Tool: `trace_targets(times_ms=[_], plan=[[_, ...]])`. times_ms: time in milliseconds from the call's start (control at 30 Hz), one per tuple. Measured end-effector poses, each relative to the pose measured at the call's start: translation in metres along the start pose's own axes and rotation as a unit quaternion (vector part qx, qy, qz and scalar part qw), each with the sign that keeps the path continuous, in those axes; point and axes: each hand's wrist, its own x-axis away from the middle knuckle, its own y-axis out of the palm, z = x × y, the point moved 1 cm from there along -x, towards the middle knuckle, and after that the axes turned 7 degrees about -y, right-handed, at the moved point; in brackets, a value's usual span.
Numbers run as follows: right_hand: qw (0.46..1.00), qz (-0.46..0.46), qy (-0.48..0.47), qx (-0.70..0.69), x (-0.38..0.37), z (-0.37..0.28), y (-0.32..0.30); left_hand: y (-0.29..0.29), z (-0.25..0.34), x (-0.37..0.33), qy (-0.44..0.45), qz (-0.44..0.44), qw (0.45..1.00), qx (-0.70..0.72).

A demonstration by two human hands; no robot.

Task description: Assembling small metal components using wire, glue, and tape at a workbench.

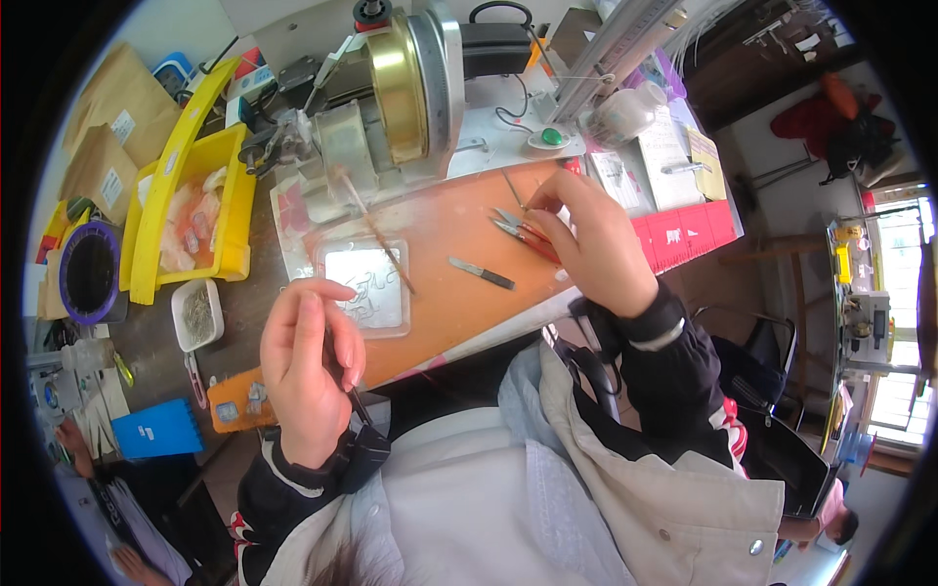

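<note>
My left hand is raised beside the near-left corner of a clear square tray. Its fingers are curled together, and a dark slim thing shows along the palm; what it is I cannot make out. Thin dark bent pieces lie in the tray. Over the right of the orange work mat, my right hand is closed in a pinch at the end of a thin dark rod. Partly under that hand lie red-handled pliers. A small craft knife rests between the hands.
A thin brown stick leans over the tray. Behind the mat stands a machine with a brass-coloured wheel. At left are a yellow bin, a white dish of pins and a blue folder. Other people sit at both edges.
</note>
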Motion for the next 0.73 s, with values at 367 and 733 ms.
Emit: trace_targets(times_ms=[367, 733], plan=[[0.963, 0.134, -0.209, -0.107, 0.028, -0.091, 0.01, 0.043, 0.017, 0.001, 0.057, -0.115, 0.988, -0.088], [0.953, 0.135, -0.253, 0.092, 0.038, -0.085, 0.002, 0.039, 0.026, 0.0, 0.199, -0.055, 0.894, -0.397]])
